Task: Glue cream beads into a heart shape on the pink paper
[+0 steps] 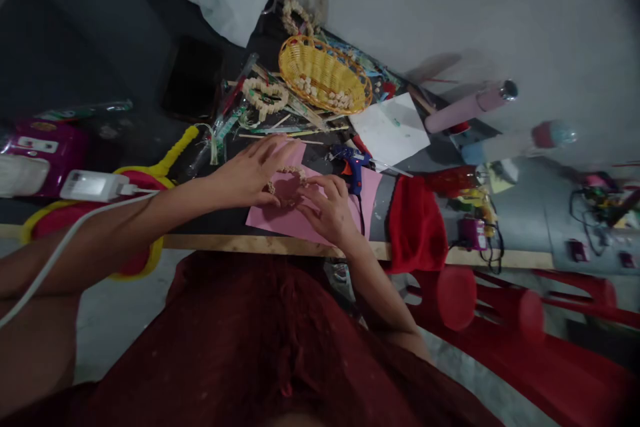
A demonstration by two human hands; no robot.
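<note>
A small ring of beige beads or chips (293, 172) is between my hands, over a pink sheet of paper (270, 219) at the table's front edge. My right hand (327, 207) has its fingertips closed on the right side of the ring. At the left side, my left hand (255, 170) holds its fingers stretched out and apart, its thumb close to or touching the ring. A blue hot glue gun (356, 170) with an orange trigger lies just right of the ring, partly on the pink paper.
Behind lie a yellow wicker basket (327, 73) with beige pieces, a similar finished-looking ring (265, 99), sticks and a white sheet (395, 127). A yellow-handled racket (175, 152) and white charger (95, 185) are left; a red cloth (417, 223) hangs right, near red stools (456, 297).
</note>
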